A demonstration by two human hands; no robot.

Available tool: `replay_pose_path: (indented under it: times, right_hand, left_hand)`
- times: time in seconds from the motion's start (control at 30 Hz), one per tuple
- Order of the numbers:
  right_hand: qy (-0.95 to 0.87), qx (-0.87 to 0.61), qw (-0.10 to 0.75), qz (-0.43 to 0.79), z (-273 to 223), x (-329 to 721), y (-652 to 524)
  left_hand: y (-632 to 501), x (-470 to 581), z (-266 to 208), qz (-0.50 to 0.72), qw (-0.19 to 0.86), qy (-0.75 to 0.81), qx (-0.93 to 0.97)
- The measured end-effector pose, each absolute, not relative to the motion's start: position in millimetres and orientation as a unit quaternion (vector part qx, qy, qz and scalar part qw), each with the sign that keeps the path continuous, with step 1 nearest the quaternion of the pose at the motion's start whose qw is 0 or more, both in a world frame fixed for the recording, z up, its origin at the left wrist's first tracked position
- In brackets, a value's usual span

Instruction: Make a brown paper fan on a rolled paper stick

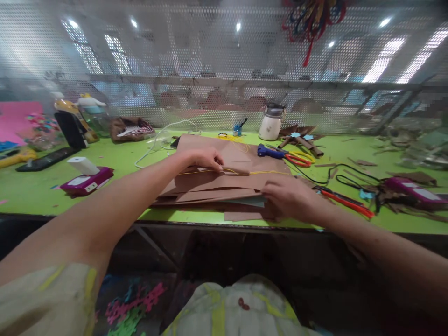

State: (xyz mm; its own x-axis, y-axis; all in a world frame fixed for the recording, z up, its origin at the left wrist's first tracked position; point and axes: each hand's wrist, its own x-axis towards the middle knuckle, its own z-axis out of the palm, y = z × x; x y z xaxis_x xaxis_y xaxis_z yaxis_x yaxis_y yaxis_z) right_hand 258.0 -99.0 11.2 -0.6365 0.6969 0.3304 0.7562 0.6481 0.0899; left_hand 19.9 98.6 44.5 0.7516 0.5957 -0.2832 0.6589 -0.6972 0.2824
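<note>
Sheets of brown paper (210, 191) lie in a loose stack before me on the green table. Over the stack, my left hand (210, 159) is closed in a pinch on a thin yellow string (229, 170). A narrow folded brown paper strip (241, 171) lies just beside its fingertips. The string runs on to the right across the sheets. My right hand (290, 196) is at the stack's right front edge, fingers curled together; what they hold, if anything, is hidden. A pale bluish sheet (248, 201) peeks out between the brown layers.
Right of the stack lie a blue glue gun (269, 151), yellow-and-red-handled scissors (297, 159), a red-handled tool (346, 203) and a black cable. A white flask (271, 122) stands behind. Purple power strips (87, 181) lie on both sides. Perforated metal (210, 60) walls the back.
</note>
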Motion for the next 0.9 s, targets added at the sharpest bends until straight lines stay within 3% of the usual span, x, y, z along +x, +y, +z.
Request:
replay_pose_path:
  times: [0.1,0.23,0.43,0.6,0.73,0.9]
  right_hand:
    - [-0.884,-0.419,0.191,-0.084,28,263,-75]
    - [-0.889,-0.404,0.203,-0.069,43,264,-56]
    - [-0.880,-0.435,0.161,-0.102,40,260,-75]
    - [-0.872,-0.396,0.152,-0.245,36,259,-100]
    - [-0.884,-0.353,0.110,-0.286,26,263,-114]
    - [-0.817,-0.495,0.105,-0.277,3,266,-133]
  left_hand:
    - [105,19,44,-0.092,0.178,0.346,0.916]
    - [110,18,42,-0.088,0.186,0.355,0.912]
    - [107,13,37,-0.072,0.210,0.339,0.914]
    - [106,9,34,-0.061,0.202,0.349,0.913]
    - [103,9,35,-0.058,0.193,0.354,0.913]
    - [98,9,37,-0.064,0.187,0.358,0.913]
